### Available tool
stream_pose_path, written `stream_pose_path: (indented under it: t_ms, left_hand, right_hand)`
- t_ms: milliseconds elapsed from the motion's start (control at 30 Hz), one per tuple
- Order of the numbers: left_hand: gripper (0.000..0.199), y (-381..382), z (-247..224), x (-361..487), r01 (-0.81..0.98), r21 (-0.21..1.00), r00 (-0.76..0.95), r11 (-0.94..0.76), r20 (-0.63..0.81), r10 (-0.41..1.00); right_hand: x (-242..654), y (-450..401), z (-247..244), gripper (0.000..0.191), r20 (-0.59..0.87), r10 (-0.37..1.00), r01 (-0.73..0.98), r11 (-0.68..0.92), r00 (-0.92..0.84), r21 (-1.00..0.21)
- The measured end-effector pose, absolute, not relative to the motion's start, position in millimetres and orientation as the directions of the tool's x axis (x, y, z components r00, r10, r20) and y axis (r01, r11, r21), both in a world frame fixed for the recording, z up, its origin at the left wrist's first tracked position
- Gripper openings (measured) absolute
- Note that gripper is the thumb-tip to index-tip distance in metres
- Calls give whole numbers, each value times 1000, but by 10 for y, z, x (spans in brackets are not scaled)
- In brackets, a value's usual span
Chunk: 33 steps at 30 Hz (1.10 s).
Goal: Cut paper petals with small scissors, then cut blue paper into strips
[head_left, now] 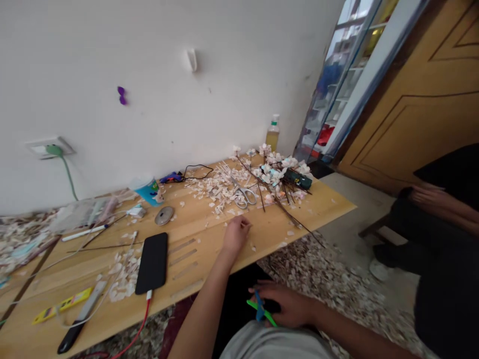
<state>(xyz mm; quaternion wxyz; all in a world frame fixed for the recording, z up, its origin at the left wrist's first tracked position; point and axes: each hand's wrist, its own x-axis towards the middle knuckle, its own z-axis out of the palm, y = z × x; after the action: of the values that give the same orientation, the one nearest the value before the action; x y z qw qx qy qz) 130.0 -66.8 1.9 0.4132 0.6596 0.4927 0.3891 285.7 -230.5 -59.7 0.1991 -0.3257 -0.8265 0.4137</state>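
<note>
My left hand (236, 233) rests on the wooden table (331, 199) near its front edge, its fingers curled together; anything between them is too small to make out. Just beyond it lie silver scissors (245, 197) beside a heap of pale petals (215, 192). Low over my lap, my right hand (288, 303) is closed on a small green and blue tool (262, 311) that looks like scissors. Flower branches with white blossoms (275, 169) lie at the back right, with a dark green roll (297, 178) on them.
A black phone (151, 263) with a red cable, a blue cup (148, 192), a round metal lid (164, 216), a yellow cutter (63, 305) and a black-handled knife (82, 316) lie left. A bottle (273, 133) stands behind. Another person (445, 249) sits right. Petals litter the floor.
</note>
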Motion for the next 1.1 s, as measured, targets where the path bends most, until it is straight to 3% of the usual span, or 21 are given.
stream_pose_path:
  t_ms: [100, 167, 267, 333, 400, 500, 633, 767, 867, 933, 1000, 1100]
  left_hand:
    - [24, -686, 63, 1047, 210, 971, 126, -111, 86, 988]
    - [32, -748, 113, 856, 133, 989, 55, -68, 61, 997]
    - [39, -892, 200, 598, -153, 986, -25, 61, -65, 998]
    - [45, -986, 250, 473, -401, 900, -11, 171, -192, 981]
    - [48, -1052, 284, 393, -532, 810, 24, 246, -277, 961]
    - [47, -1093, 301, 358, -573, 765, 33, 295, -338, 941]
    - [39, -1128, 306, 419, -590, 737, 33, 330, -386, 922]
    - [27, -1214, 313, 390, -596, 715, -15, 365, -465, 885]
    - [23, -1258, 270, 281, -623, 728, -104, 285, -439, 892]
    - [24, -1265, 218, 233, -632, 735, -146, 248, -426, 893]
    - [29, -1260, 167, 233, -628, 739, -163, 243, -430, 888]
    - [34, -1251, 137, 287, -599, 771, -193, 214, -399, 896]
  right_hand:
    - [2996, -2137, -1038, 36, -86, 736, 506, 370, -672, -779]
    - [3218, -1986, -1226, 25, -194, 879, 722, 213, -436, -659]
    - [3552, -1972, -1256, 22, -219, 922, 796, 135, -319, -590]
    - [3650, -2155, -1080, 24, -210, 912, 773, 157, -352, -614]
    - [3610, -2380, -756, 29, -90, 856, 680, 336, -510, -651]
    - [3389, -2491, -190, 48, 95, 793, 619, 539, -602, -571]
    - [3155, -2063, 161, 62, 235, 827, 697, 558, -510, -450]
    - [3215, -1600, 21, 58, 244, 766, 660, 638, -595, -396]
    - [3401, -1633, -135, 45, 240, 700, 632, 712, -672, -307]
    - [3537, -1792, -185, 29, 288, 755, 720, 652, -589, -238]
    - [3643, -1927, -176, 16, 366, 846, 851, 481, -388, -211]
    - [3677, -1915, -92, 18, 406, 862, 892, 407, -305, -195]
